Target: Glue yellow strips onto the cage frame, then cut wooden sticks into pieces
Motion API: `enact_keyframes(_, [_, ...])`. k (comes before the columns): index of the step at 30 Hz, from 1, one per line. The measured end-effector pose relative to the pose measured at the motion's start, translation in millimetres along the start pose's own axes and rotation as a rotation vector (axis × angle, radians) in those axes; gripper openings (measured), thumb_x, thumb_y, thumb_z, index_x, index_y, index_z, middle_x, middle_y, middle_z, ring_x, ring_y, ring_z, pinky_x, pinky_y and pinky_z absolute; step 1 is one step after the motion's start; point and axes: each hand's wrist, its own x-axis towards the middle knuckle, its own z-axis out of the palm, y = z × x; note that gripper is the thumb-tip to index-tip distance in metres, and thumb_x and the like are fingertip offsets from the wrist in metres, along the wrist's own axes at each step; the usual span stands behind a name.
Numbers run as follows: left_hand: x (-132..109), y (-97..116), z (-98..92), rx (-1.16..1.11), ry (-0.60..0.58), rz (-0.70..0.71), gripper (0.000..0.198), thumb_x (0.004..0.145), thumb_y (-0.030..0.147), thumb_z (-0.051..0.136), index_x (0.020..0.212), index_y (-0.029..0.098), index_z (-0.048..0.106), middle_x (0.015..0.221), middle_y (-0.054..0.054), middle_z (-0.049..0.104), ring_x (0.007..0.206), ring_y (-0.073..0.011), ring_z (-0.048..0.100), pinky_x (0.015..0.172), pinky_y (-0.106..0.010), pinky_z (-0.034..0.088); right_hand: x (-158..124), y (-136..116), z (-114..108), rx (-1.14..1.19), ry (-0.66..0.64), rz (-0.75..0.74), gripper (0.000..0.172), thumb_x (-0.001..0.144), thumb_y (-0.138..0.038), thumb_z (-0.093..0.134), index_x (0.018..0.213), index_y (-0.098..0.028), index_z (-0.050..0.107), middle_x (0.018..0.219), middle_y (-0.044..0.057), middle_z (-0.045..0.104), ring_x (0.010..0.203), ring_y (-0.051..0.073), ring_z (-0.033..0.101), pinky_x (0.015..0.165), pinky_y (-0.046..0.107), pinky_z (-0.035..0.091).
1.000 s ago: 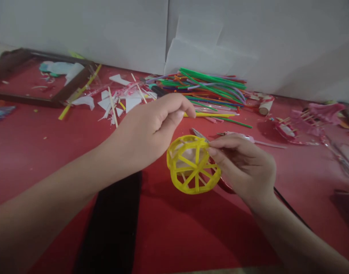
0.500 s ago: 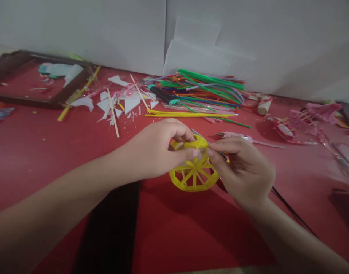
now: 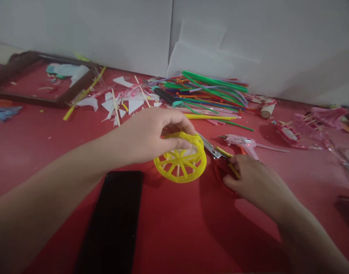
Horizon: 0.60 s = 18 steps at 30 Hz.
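Observation:
My left hand (image 3: pixel 154 139) pinches a yellow spoked wheel-shaped craft piece (image 3: pixel 178 177) at its upper edge, between thumb and fingers. The piece is held tilted above the red table, with pale material behind its spokes. To the right, my right hand (image 3: pixel 251 182) is low over a pair of scissors (image 3: pixel 209 145) whose silver blades point toward the yellow piece. Thumb and forefinger close on a slim gold-and-dark stick (image 3: pixel 223 151) lying across the scissors; its exact kind is unclear. Just beyond that hand lies a pink glue gun (image 3: pixel 239 140) with a small red light on.
A black phone (image 3: pixel 114 220) lies near my left forearm. Behind are coloured pipe cleaners (image 3: pixel 214 87), white scraps (image 3: pixel 136 105), a dark-framed tray (image 3: pixel 53 101) and a cardboard tube (image 3: pixel 268 109). A pink model with sticks (image 3: pixel 305 125) stands at right. A white wall closes off the back.
My right hand has left the yellow piece and moved right and down to the stick by the scissors. My left hand has shifted slightly left with the piece.

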Motion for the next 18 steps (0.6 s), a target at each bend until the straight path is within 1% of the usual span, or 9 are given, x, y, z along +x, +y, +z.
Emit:
enact_keyframes(1, [0,-2,1.3,-0.037,0.02,0.008,0.024,0.079,0.036,0.068,0.098,0.022,0.066,0.095,-0.001,0.073,0.084,-0.0168,0.068,0.076,-0.027,0.053,-1,-3,3,0.013,0.018,0.031,0.016,0.07,-0.033,0.056,0.076,-0.019,0.057,0.076,0.006,0.063,0.063,0.019,0.056,0.053,0.029,0.033])
enact_keyframes(3, [0,-6,4.0,-0.107,0.044,0.017,0.02,0.078,0.032,0.067,0.094,0.021,0.063,0.098,-0.002,0.072,0.088,-0.0171,0.069,0.078,-0.027,0.054,-1,-5,7,0.092,0.107,0.053,0.022,0.066,-0.036,0.06,0.08,-0.019,0.058,0.077,0.006,0.064,0.064,0.02,0.057,0.053,0.029,0.036])
enact_keyframes(6, [1,-8,5.7,-0.157,0.029,0.026,0.014,0.078,0.028,0.067,0.09,0.022,0.062,0.099,-0.002,0.072,0.088,-0.0173,0.07,0.078,-0.028,0.056,-1,3,12,0.27,0.358,0.032,0.032,0.062,-0.037,0.065,0.088,-0.02,0.059,0.072,0.004,0.064,0.059,0.019,0.058,0.05,0.029,0.038])
enact_keyframes(8, [1,-8,4.9,-0.145,0.023,0.022,0.014,0.079,0.028,0.066,0.092,0.023,0.063,0.098,-0.002,0.072,0.086,-0.0176,0.07,0.075,-0.029,0.057,-1,11,14,0.373,0.524,0.019,0.029,0.063,-0.036,0.067,0.086,-0.022,0.058,0.068,0.003,0.063,0.056,0.019,0.058,0.049,0.028,0.038])
enact_keyframes(10, [2,-7,3.4,-0.123,0.02,0.004,0.015,0.08,0.026,0.064,0.094,0.023,0.063,0.095,-0.001,0.072,0.082,-0.0177,0.07,0.071,-0.029,0.057,-1,18,15,0.472,0.624,0.001,0.028,0.065,-0.037,0.069,0.086,-0.023,0.056,0.068,0.002,0.062,0.055,0.017,0.057,0.048,0.027,0.039])
enact_keyframes(11, [2,-7,2.7,-0.127,0.013,-0.005,0.015,0.08,0.024,0.063,0.095,0.023,0.063,0.093,-0.001,0.073,0.081,-0.0177,0.07,0.07,-0.028,0.057,-2,21,15,0.521,0.638,-0.018,0.03,0.066,-0.038,0.07,0.088,-0.023,0.055,0.068,0.001,0.061,0.053,0.016,0.056,0.048,0.027,0.039])
enact_keyframes(13, [3,-8,1.8,-0.169,0.004,-0.004,0.015,0.081,0.02,0.061,0.095,0.022,0.062,0.093,-0.002,0.073,0.085,-0.0179,0.071,0.072,-0.028,0.057,-3,25,16,0.594,0.625,-0.084,0.037,0.067,-0.043,0.073,0.09,-0.023,0.052,0.066,-0.002,0.058,0.051,0.013,0.052,0.047,0.025,0.038])
enact_keyframes(16, [4,-10,1.5,-0.265,-0.012,0.04,0.016,0.08,0.017,0.062,0.096,0.021,0.061,0.1,-0.003,0.072,0.093,-0.017,0.07,0.081,-0.027,0.057,-2,28,19,0.558,0.604,-0.186,0.042,0.065,-0.049,0.077,0.087,-0.023,0.052,0.062,-0.004,0.053,0.05,0.011,0.047,0.047,0.024,0.037])
enact_keyframes(18, [5,-11,1.6,-0.301,-0.023,0.061,0.016,0.08,0.017,0.062,0.095,0.021,0.061,0.1,-0.002,0.072,0.093,-0.016,0.07,0.083,-0.027,0.056,-1,28,21,0.538,0.617,-0.217,0.044,0.062,-0.05,0.08,0.084,-0.022,0.053,0.06,-0.005,0.05,0.049,0.009,0.043,0.047,0.023,0.035])
